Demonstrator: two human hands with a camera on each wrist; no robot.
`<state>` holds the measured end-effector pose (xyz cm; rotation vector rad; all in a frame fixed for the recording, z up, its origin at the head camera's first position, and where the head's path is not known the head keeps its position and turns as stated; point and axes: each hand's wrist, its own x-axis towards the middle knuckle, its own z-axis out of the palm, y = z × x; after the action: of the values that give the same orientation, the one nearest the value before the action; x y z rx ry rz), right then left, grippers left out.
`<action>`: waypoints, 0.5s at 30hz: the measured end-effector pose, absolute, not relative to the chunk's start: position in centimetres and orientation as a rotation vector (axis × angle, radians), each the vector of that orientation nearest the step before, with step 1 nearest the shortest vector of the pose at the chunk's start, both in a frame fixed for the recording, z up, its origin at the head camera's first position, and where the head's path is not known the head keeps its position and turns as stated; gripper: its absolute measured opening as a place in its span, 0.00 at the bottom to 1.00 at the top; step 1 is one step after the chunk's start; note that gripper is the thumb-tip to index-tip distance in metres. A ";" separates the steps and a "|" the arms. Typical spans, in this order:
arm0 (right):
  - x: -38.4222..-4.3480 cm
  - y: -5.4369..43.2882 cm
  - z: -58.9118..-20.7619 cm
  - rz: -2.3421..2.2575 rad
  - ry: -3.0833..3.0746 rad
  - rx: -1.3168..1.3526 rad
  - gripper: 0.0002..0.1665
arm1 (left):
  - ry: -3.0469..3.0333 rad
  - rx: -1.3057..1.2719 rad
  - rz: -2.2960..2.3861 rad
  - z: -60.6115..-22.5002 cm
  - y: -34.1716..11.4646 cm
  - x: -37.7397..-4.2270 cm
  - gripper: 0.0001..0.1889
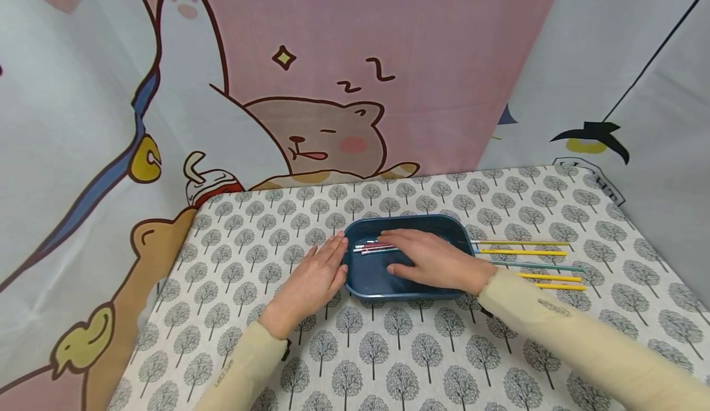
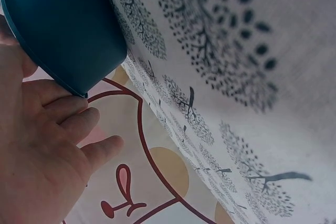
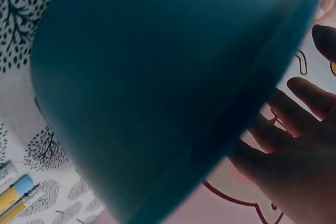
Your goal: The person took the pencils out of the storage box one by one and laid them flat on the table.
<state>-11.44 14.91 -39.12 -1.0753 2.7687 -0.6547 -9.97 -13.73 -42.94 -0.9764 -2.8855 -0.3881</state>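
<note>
A dark blue rectangular tray point(image 1: 407, 291) stands on the tree-print cloth. My left hand point(image 1: 310, 278) rests against the tray's left end, fingers fairly straight along the rim; in the left wrist view its fingers point(image 2: 102, 150) lie beside the tray's edge. Inside the tray, a few slender pencils point(image 1: 368, 249) with silvery ends lie toward the left, one of them reddish. My right hand point(image 1: 429, 260) reaches over them, palm down, its fingers extended and covering their right ends. In the right wrist view, the tray's wall point(image 3: 157, 77) hides part of that hand's fingers.
To the right of the tray several pencils lie roughly parallel on the cloth, yellow pencils point(image 1: 546, 252) and a green pencil point(image 1: 554, 267) among them. My right sleeve point(image 1: 532, 303) crosses in front of some. Behind the table hangs a cartoon-printed curtain point(image 1: 444, 90).
</note>
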 end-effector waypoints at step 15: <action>-12.6 13.5 -38.8 -0.548 2.621 -1.001 0.39 | -2.897 -0.974 -0.406 -42.8 -13.7 -9.9 0.30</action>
<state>-12.61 13.49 -38.83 -1.0008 2.6212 -0.5478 -9.92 -13.74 -42.81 -0.9740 -2.8968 -0.4055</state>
